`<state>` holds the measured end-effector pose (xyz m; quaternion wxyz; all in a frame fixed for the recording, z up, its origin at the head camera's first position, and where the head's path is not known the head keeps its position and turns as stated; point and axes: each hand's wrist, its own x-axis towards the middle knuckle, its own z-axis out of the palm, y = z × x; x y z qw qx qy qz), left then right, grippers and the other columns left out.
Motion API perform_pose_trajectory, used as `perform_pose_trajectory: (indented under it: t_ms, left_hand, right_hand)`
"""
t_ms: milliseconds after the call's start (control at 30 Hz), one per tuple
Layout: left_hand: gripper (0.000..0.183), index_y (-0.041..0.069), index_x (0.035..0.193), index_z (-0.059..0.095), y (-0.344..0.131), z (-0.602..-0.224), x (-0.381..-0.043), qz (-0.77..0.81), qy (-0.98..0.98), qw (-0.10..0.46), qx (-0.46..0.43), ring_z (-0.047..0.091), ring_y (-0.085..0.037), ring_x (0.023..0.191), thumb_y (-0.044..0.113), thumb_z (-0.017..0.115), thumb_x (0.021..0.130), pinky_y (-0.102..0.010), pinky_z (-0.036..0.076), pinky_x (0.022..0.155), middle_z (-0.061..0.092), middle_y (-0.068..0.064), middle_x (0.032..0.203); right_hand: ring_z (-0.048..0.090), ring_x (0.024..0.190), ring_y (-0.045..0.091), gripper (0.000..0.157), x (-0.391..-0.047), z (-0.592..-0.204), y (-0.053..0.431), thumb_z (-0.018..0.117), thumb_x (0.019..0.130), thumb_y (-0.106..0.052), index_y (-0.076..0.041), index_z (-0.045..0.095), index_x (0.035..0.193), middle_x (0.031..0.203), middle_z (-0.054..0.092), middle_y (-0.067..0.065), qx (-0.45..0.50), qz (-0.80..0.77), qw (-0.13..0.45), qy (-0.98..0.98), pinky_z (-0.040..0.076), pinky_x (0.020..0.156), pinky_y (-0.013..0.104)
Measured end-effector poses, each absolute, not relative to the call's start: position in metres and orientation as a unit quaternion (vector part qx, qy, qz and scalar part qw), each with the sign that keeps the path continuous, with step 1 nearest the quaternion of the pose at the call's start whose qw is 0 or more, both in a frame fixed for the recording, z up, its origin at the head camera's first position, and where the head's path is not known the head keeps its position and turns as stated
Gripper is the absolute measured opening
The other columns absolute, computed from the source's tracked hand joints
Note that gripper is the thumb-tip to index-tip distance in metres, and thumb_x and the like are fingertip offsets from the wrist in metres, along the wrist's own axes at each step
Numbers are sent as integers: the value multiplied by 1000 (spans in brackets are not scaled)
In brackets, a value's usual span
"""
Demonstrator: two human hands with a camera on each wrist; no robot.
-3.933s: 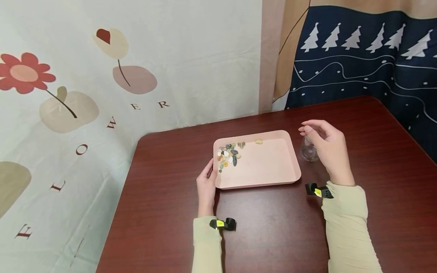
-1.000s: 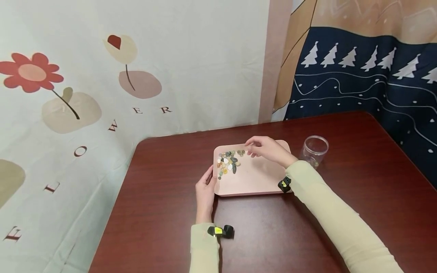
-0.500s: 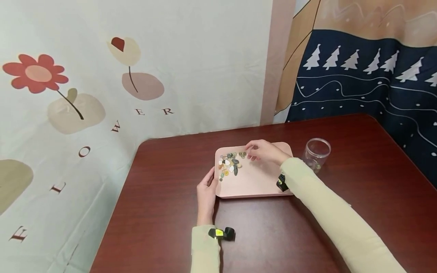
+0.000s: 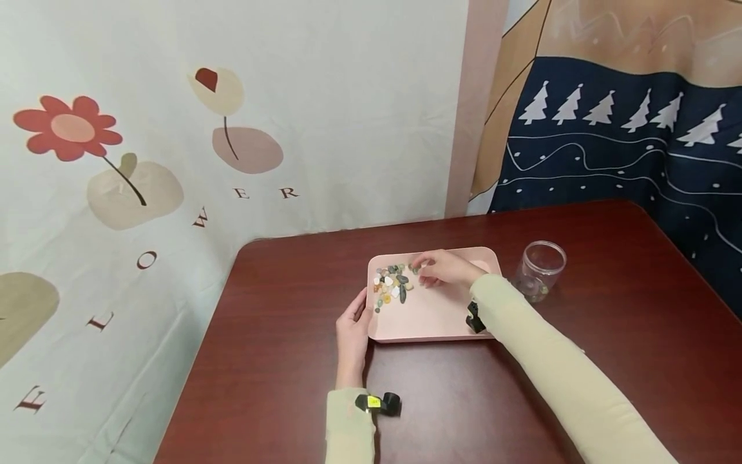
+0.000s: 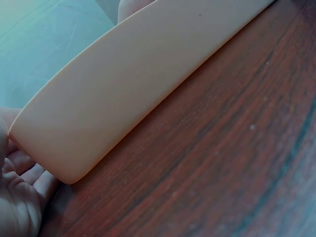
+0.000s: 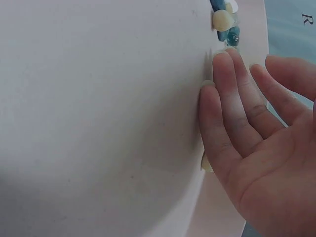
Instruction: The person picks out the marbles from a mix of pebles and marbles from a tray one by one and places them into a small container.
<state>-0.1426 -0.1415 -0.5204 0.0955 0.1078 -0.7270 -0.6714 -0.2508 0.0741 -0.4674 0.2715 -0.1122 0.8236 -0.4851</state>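
A shallow pink tray (image 4: 435, 316) lies on the table, with several small pebbles (image 4: 394, 283) in white, yellow, green and black gathered at its left side. My left hand (image 4: 351, 332) grips the tray's left edge; in the left wrist view its fingers (image 5: 19, 163) pass beneath the tray's corner. Over the far part of the tray, my right hand (image 4: 443, 267) has its fingertips at the right end of the pebbles. In the right wrist view those fingers (image 6: 229, 98) are loosely extended, close to the tray floor, and a yellowish pebble (image 6: 206, 163) shows partly behind them.
A clear jar (image 4: 542, 267) without a lid stands right of the tray, a few pebbles at its bottom, close to my right sleeve (image 4: 539, 341). The dark red wooden table (image 4: 278, 309) ends at hanging printed cloths (image 4: 359, 116) behind it.
Almost four seconds ago my right hand was over the jar; it has since moved left to the tray, and lately slid slightly further toward the pebbles. My left hand keeps its grip.
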Motion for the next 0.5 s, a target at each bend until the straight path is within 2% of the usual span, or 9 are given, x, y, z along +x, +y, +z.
perform_pose_trajectory:
  t_ms: [267,500]
  left_hand:
    - [34,17,121,58,-141,-520,-143,-677,-723,94,100,49,-10,112,14,56,87,-25,42,88,56,3,120]
    - [33,21,120,58,-144,-519,-143,-672,-727,84,110,48,-8,111,18,57,87,-25,42,88,55,4,121]
  right_hand:
    - [61,74,21,28,-257,-474,72,50,89,-12,-10,55,117,87,63,12,-109,-484,271,825,51,64,31]
    - [59,73,21,28,-257,-474,67,50,90,-14,-11,55,118,85,62,10,-106,-468,277,832,50,62,29]
